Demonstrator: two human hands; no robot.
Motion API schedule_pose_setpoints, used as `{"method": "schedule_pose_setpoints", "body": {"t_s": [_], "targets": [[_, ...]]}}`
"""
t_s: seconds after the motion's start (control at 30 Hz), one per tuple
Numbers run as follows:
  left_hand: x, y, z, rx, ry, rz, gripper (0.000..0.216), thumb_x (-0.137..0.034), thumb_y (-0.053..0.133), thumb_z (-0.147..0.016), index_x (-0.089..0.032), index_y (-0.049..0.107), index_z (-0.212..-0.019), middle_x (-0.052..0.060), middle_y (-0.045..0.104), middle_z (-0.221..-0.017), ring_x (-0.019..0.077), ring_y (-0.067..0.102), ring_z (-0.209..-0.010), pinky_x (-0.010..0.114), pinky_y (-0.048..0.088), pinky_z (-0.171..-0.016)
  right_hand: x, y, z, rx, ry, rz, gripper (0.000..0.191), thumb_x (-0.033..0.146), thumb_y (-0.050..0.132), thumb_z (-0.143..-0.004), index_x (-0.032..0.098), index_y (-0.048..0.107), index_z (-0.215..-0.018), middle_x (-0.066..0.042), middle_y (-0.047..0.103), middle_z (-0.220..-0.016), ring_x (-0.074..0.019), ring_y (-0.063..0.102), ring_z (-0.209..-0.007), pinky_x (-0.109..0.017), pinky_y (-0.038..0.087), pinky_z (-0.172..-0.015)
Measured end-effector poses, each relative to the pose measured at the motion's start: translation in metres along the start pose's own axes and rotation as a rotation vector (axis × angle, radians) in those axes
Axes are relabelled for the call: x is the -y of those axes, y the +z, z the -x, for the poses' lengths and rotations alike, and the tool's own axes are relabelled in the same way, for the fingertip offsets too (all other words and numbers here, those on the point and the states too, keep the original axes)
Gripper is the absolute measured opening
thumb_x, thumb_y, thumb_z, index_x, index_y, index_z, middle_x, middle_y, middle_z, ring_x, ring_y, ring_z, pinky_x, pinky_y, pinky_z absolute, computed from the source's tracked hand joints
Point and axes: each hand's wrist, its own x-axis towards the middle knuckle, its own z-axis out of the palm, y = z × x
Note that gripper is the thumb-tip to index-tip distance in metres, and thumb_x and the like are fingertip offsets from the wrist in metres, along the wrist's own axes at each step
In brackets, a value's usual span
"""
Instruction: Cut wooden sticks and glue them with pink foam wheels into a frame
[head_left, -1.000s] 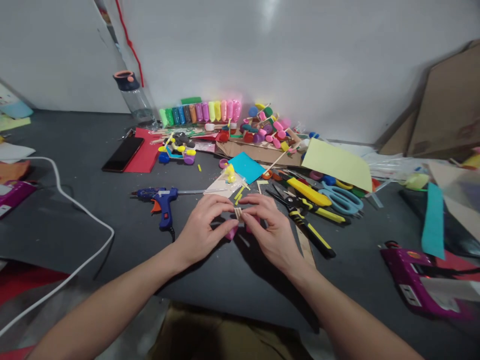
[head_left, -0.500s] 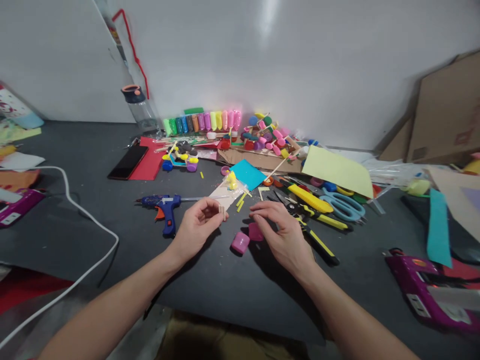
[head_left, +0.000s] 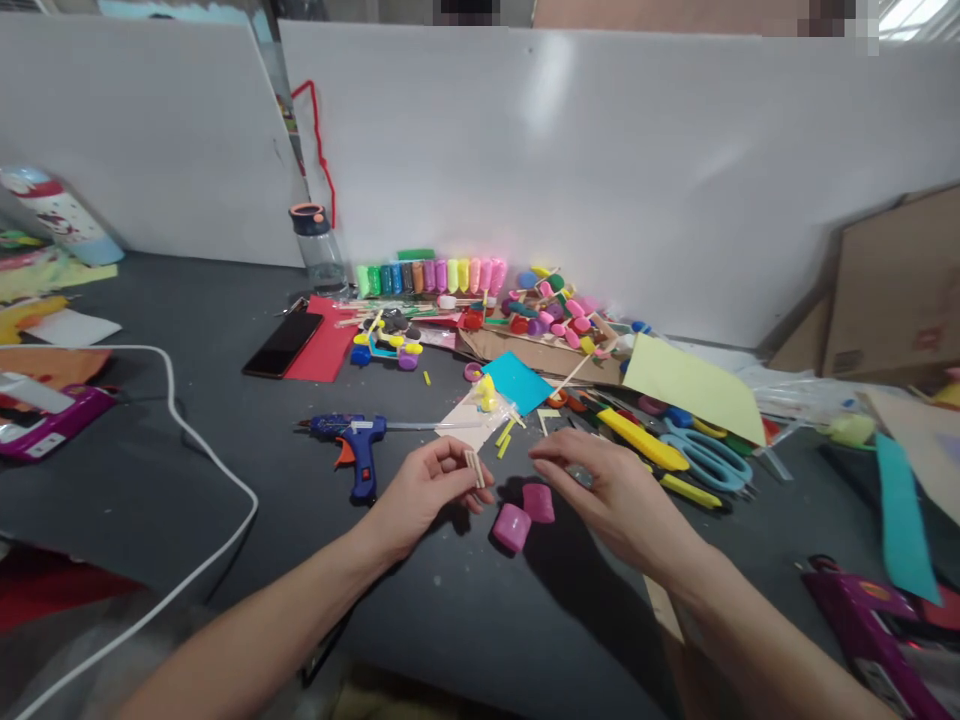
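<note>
My left hand (head_left: 442, 492) is closed on short wooden stick pieces (head_left: 475, 469), pinched upright between thumb and fingers. Close by on the right, my right hand (head_left: 611, 490) hovers palm down, fingers stretched and somewhat apart, with nothing visible in it. Two pink clay blocks, a nearer one (head_left: 512, 527) and a farther one (head_left: 538, 503), lie on the dark table between the hands. Past my left fingers are thin yellow-green strips (head_left: 505, 440). A blue glue gun (head_left: 364, 445) with an orange trigger and a clear glue stick rests left of that hand.
Behind stand a small clay vehicle (head_left: 386, 340), a row of coloured clay packs (head_left: 429, 277) and a bottle (head_left: 322, 250). Light-blue scissors (head_left: 709, 455) and a yellow cutter (head_left: 643, 438) lie beyond my right hand. A phone (head_left: 283, 344) and a white cable (head_left: 214, 460) are left.
The view has tilted up and shifted, so the table contents appear lower and farther right. My right hand has lifted a little and moved right. My left hand still holds the stick pieces.
</note>
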Motion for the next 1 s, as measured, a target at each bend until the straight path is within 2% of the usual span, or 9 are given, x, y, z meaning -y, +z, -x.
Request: {"method": "schedule_pose_setpoints", "body": {"t_s": [0.1, 0.17, 0.23, 0.4, 0.67, 0.77, 0.87, 0.93, 1.0], "targets": [[0.0, -0.004, -0.001, -0.002, -0.003, 0.028, 0.023, -0.032, 0.075, -0.079, -0.014, 0.062, -0.084, 0.003, 0.068, -0.084, 0.0108, 0.066, -0.068, 0.024, 0.053, -0.065, -0.016, 0.002, -0.026, 0.115, 0.091, 0.149, 0.016, 0.026, 0.058, -0.096, 0.021, 0.072, -0.09, -0.005, 0.075, -0.088, -0.019, 0.068, -0.077, -0.032, 0.052, -0.073], [0.0, -0.006, -0.002, -0.009, -0.001, 0.035, 0.022, -0.032, 0.075, -0.079, -0.014, 0.062, -0.083, 0.003, 0.068, -0.083, 0.0104, 0.065, -0.068, 0.023, 0.053, -0.065, -0.029, 0.009, -0.043, 0.161, 0.146, 0.233, 0.017, 0.029, 0.059, -0.098, 0.018, 0.07, -0.094, -0.005, 0.073, -0.092, -0.0188, 0.068, -0.081, -0.036, 0.055, -0.078], [0.0, -0.007, -0.002, -0.015, -0.004, 0.033, 0.021, -0.031, 0.075, -0.079, -0.014, 0.062, -0.082, 0.002, 0.068, -0.082, 0.0104, 0.064, -0.067, 0.023, 0.053, -0.065, -0.039, 0.018, -0.058, 0.216, 0.151, 0.283, 0.023, 0.037, 0.061, -0.098, 0.017, 0.067, -0.108, -0.006, 0.07, -0.106, -0.0182, 0.068, -0.09, -0.039, 0.057, -0.082], [0.001, -0.006, 0.0, -0.022, -0.016, 0.02, 0.02, -0.03, 0.075, -0.079, -0.014, 0.062, -0.082, 0.002, 0.068, -0.08, 0.0104, 0.063, -0.066, 0.023, 0.052, -0.063, -0.042, 0.031, -0.083, 0.275, 0.035, 0.315, 0.03, 0.036, 0.062, -0.098, 0.019, 0.063, -0.122, -0.009, 0.065, -0.124, -0.0218, 0.066, -0.105, -0.044, 0.057, -0.09], [0.0, -0.004, -0.003, -0.016, -0.049, 0.04, 0.028, -0.035, 0.08, -0.076, -0.013, 0.064, -0.08, 0.003, 0.069, -0.079, 0.0106, 0.065, -0.065, 0.023, 0.053, -0.063, -0.043, 0.023, -0.075, 0.404, -0.11, 0.285, 0.026, 0.035, 0.063, -0.097, 0.017, 0.065, -0.116, -0.008, 0.067, -0.118, -0.0212, 0.066, -0.102, -0.043, 0.057, -0.088], [0.001, -0.003, -0.004, -0.008, -0.072, 0.058, 0.032, -0.037, 0.083, -0.072, -0.014, 0.063, -0.079, 0.003, 0.07, -0.079, 0.0121, 0.068, -0.066, 0.023, 0.053, -0.063, -0.042, 0.026, -0.072, 0.39, -0.083, 0.206, 0.025, 0.036, 0.062, -0.098, 0.017, 0.066, -0.113, -0.007, 0.067, -0.115, -0.0203, 0.066, -0.1, -0.043, 0.056, -0.088], [0.002, -0.003, -0.004, -0.013, -0.089, 0.069, 0.034, -0.039, 0.085, -0.071, -0.014, 0.062, -0.079, 0.003, 0.07, -0.079, 0.0125, 0.068, -0.065, 0.024, 0.054, -0.062, -0.035, 0.023, -0.068, 0.309, -0.004, 0.059, 0.017, 0.033, 0.066, -0.093, 0.016, 0.066, -0.091, -0.007, 0.068, -0.098, -0.019, 0.064, -0.091, -0.037, 0.053, -0.083], [0.003, -0.003, -0.004, -0.019, -0.087, 0.074, 0.033, -0.038, 0.084, -0.072, -0.014, 0.062, -0.079, 0.003, 0.069, -0.08, 0.0115, 0.067, -0.065, 0.023, 0.055, -0.062, -0.024, 0.019, -0.059, 0.23, 0.075, -0.08, 0.016, 0.028, 0.067, -0.087, 0.018, 0.06, -0.076, -0.006, 0.065, -0.082, -0.0183, 0.061, -0.081, -0.032, 0.049, -0.075], [0.004, -0.003, -0.004, -0.028, -0.075, 0.08, 0.031, -0.038, 0.083, -0.074, -0.014, 0.063, -0.08, 0.003, 0.069, -0.081, 0.0102, 0.065, -0.067, 0.022, 0.055, -0.064, -0.01, 0.015, -0.045, 0.182, 0.159, -0.26, 0.015, 0.032, 0.06, -0.086, 0.02, 0.058, -0.079, -0.001, 0.06, -0.072, -0.0155, 0.057, -0.068, -0.028, 0.045, -0.063]]}}
